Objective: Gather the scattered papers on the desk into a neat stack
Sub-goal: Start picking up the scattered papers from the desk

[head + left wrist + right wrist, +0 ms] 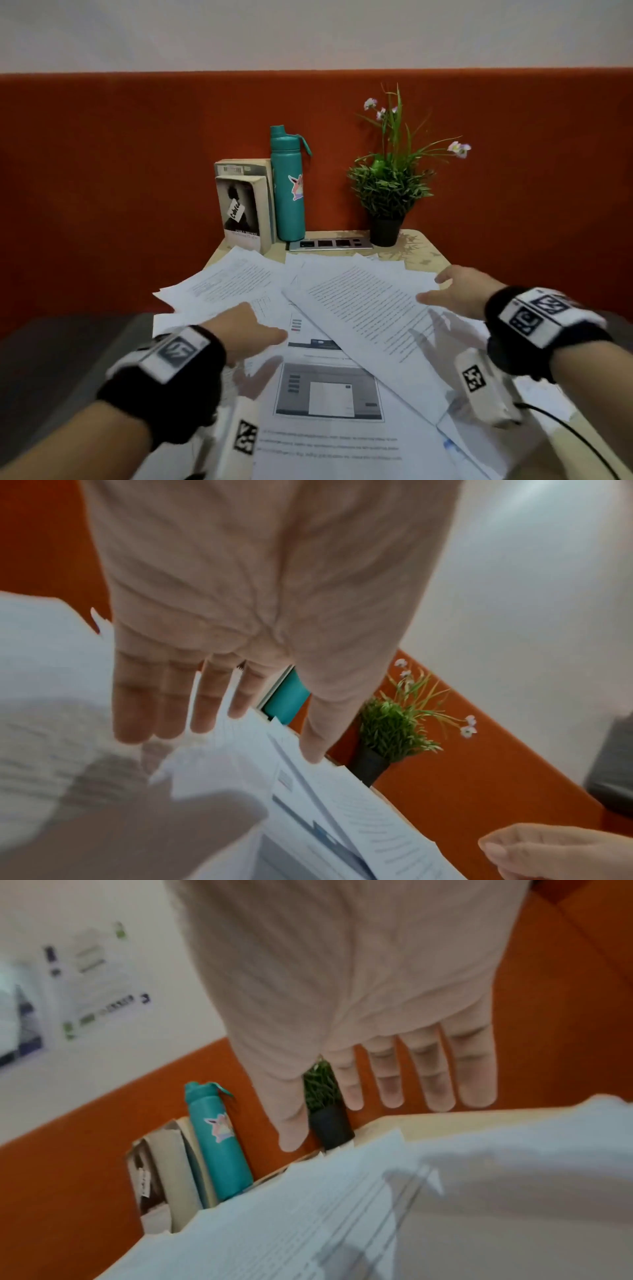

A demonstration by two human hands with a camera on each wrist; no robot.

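Note:
Several white printed papers (356, 308) lie scattered and overlapping across the small desk (421, 253); one near sheet (329, 397) shows a grey screenshot. My left hand (250, 332) hovers just above the sheets on the left side, palm down, fingers straight (171, 710) and holding nothing. Over the right side of the spread my right hand (455, 291) is stretched out flat, its fingers (431, 1080) extended above the papers (308, 1218) and empty. Both hands cast shadows on the sheets below them.
At the back of the desk stand two books (245, 202), a teal water bottle (289, 185) and a potted plant (387, 192), with a flat socket strip (330, 244) in front. An orange partition (102, 171) rises behind. Some papers overhang the left edge.

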